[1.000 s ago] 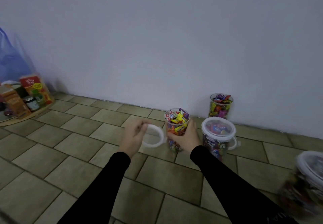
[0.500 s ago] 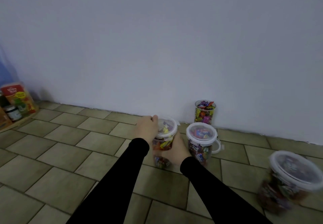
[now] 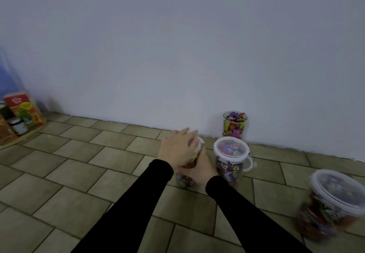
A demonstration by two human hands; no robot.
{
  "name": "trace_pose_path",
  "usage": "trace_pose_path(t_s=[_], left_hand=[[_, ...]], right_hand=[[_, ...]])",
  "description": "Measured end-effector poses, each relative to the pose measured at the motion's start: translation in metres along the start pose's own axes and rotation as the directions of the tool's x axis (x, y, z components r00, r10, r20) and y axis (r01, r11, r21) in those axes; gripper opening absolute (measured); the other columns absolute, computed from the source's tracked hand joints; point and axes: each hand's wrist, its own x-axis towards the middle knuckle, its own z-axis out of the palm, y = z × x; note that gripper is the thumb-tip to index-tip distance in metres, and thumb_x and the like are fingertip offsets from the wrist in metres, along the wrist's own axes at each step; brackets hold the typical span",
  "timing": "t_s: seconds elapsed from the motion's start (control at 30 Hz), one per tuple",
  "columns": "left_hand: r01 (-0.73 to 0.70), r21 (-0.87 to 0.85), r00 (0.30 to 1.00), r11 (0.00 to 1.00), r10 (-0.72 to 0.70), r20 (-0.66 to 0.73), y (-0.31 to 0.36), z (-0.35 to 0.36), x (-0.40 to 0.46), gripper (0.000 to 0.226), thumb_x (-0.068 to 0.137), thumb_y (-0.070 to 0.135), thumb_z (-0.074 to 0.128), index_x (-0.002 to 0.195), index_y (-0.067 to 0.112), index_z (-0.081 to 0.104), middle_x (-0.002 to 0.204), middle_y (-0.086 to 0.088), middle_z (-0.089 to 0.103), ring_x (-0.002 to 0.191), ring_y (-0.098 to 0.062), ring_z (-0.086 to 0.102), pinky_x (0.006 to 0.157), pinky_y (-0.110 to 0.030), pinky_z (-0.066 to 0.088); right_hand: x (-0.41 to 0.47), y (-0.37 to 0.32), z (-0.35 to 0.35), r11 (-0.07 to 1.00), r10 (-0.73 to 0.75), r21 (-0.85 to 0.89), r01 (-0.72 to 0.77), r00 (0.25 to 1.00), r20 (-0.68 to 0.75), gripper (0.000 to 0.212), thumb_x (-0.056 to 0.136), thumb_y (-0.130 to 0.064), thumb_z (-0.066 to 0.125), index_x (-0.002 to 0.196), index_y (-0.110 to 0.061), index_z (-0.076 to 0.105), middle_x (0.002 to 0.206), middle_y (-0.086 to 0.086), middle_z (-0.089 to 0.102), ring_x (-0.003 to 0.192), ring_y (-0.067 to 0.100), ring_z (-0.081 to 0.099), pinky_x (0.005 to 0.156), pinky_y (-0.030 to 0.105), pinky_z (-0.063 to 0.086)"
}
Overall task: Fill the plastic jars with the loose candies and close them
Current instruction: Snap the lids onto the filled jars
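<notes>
The lid (image 3: 199,141) was being pressed flat onto the held jar (image 3: 186,173) by the left hand (image 3: 177,150), its fingers laid straight across the top; the jar's side was gripped from the right by the right hand (image 3: 203,170), fingers curled round it; the jar seemed to stand on the tiled floor (image 3: 98,173), though its base was partly hidden. A second before, the lid had been held apart in the left hand, beside the open, heaped jar; half a second before, it had been brought over the mouth; now it was covered by the palm, so the closing step was judged to be under way, with the seating of the rim not verifiable from this view. Just beside the right hand a lidded jar (image 3: 231,158) was seen, already closed; behind it, against the wall (image 3: 177,55), an open jar (image 3: 235,124) full of candies remained uncovered, so one closure at least was judged outstanding. Toward the floor's right edge a blurred covered tub (image 3: 331,201) was visible; at the far left edge, boxes and a small pot (image 3: 18,126) were stacked.
</notes>
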Motion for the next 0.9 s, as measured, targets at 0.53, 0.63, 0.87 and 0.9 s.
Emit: trace_pose_path(t_s=[0.53, 0.63, 0.87, 0.9], left_hand=[[-0.007, -0.148, 1.000, 0.989, 0.004, -0.025, -0.017, -0.007, -0.014, 0.060, 0.075, 0.075, 0.049, 0.129, 0.049, 0.050, 0.151, 0.020, 0.031, 0.136, -0.001, 0.032, 0.108, -0.041, 0.019], [-0.125, -0.004, 0.991, 0.992, 0.125, -0.053, -0.028, -0.007, -0.023, 0.076, 0.062, 0.083, 0.037, 0.127, 0.048, 0.054, 0.145, 0.022, 0.040, 0.132, 0.001, 0.033, 0.100, -0.035, 0.023], [-0.104, -0.105, 0.976, 0.989, 0.081, -0.202, -0.029, 0.021, -0.032, 0.051, 0.086, 0.056, 0.058, 0.135, 0.041, 0.051, 0.150, 0.021, 0.035, 0.142, -0.002, 0.023, 0.104, -0.028, 0.017], [-0.097, -0.095, 0.973, 0.991, 0.074, -0.217, -0.029, 0.024, -0.032, 0.051, 0.087, 0.057, 0.055, 0.135, 0.041, 0.052, 0.150, 0.021, 0.036, 0.141, -0.002, 0.023, 0.103, -0.029, 0.018]], right_hand=[[-0.007, 0.005, 0.013, 0.977, -0.079, 0.193, 0.095, 0.993, -0.088, 0.122, 0.069, -0.016, 0.085, 0.151, -0.025, -0.005, 0.131, -0.014, 0.035, 0.119, 0.002, 0.036, 0.094, 0.019, 0.032], [-0.004, 0.007, 0.013, 0.981, -0.063, 0.180, 0.075, 0.995, -0.072, 0.105, 0.068, -0.016, 0.085, 0.147, -0.023, 0.017, 0.126, -0.017, 0.044, 0.116, 0.004, 0.045, 0.085, 0.008, 0.036], [0.006, 0.014, 0.018, 0.989, -0.096, 0.107, 0.105, 0.992, -0.085, 0.077, 0.060, -0.029, 0.086, 0.123, -0.029, 0.042, 0.121, -0.006, 0.055, 0.110, 0.010, 0.054, 0.086, 0.022, 0.045], [0.006, 0.014, 0.017, 0.989, -0.099, 0.099, 0.107, 0.992, -0.084, 0.077, 0.060, -0.029, 0.086, 0.124, -0.027, 0.043, 0.121, -0.006, 0.055, 0.111, 0.010, 0.054, 0.088, 0.024, 0.046]])
